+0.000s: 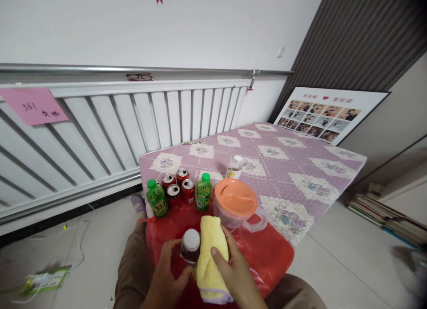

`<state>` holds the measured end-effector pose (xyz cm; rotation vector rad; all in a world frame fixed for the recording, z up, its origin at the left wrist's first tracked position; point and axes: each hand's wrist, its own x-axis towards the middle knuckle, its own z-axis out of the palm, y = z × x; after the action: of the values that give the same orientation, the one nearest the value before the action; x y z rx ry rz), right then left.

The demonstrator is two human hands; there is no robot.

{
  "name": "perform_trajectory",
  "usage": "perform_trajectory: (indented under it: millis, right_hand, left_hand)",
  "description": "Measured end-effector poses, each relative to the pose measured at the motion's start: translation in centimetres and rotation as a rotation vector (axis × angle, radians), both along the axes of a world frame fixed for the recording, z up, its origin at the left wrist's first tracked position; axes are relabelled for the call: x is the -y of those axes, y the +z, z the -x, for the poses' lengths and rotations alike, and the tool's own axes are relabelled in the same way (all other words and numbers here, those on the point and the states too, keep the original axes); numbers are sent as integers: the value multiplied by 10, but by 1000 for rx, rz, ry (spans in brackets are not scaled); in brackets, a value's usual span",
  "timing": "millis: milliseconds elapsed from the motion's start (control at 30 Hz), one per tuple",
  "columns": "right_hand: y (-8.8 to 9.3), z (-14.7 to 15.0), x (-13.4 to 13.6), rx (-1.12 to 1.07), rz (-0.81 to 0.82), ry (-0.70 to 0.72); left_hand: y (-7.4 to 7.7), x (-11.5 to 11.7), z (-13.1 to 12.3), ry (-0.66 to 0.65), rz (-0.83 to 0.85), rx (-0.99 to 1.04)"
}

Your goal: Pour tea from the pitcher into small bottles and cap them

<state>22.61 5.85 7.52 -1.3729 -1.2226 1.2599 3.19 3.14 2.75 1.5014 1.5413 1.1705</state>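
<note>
The head view has the left hand (168,269) curled around one white-capped bottle (191,246) of dark contents, low over a red plastic sheet (270,258), while the right hand (233,269) grips one folded yellow cloth (208,240) that covers part of that bottle's side. Just beyond the hands stands a lidded jug (227,219) with an orange lid (235,197) and a clear handle; it blocks the lower part of a clear bottle (235,166) behind it. Two green bottles (203,192), both with green caps, flank a cluster of red cans (174,197): four show plainly with opened tops, and a sliver of what seems a fifth peeps from behind the left green bottle. All this rests on or beside a purple floral cover (287,211). Around it are one white radiator (196,108), one pink note (35,106) on it, one pair of glasses (139,77) above, one board (362,108) bearing fifteen photos in three rows, and one power strip (45,281) on the floor at left.
</note>
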Motion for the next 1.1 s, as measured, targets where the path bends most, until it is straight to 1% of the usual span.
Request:
perform_trajectory:
  millis: [100,233,300,400,533,600,700,800,933,1100]
  right_hand:
    - [3,-1,3,-12,7,-1]
    - [1,-1,10,-1,-1,8]
    - [-2,-2,12,48,-29,14]
    - [-9,-5,12,179,-69,25]
    - [-28,-11,11,294,-63,77]
    - [-38,-14,13,327,-66,79]
    - [-44,-16,17,311,-63,31]
    - [-38,-16,22,233,-62,-18]
    - [-28,-10,25,164,-72,-11]
    - [-23,-2,16,111,-36,-28]
  left_hand:
    - [12,-15,10,-119,21,40]
    - [30,-32,15,-345,104,46]
    - [32,-34,13,-374,111,38]
    - [24,-29,7,-289,56,48]
    - [6,-20,-5,-51,-27,39]
    - [1,-18,-11,62,-51,10]
    - [-3,-18,-20,152,-84,-43]
    - [-3,-20,-25,159,-118,-65]
    - [-1,-18,-27,115,-89,-46]
    - [-3,-3,-24,95,-38,-58]
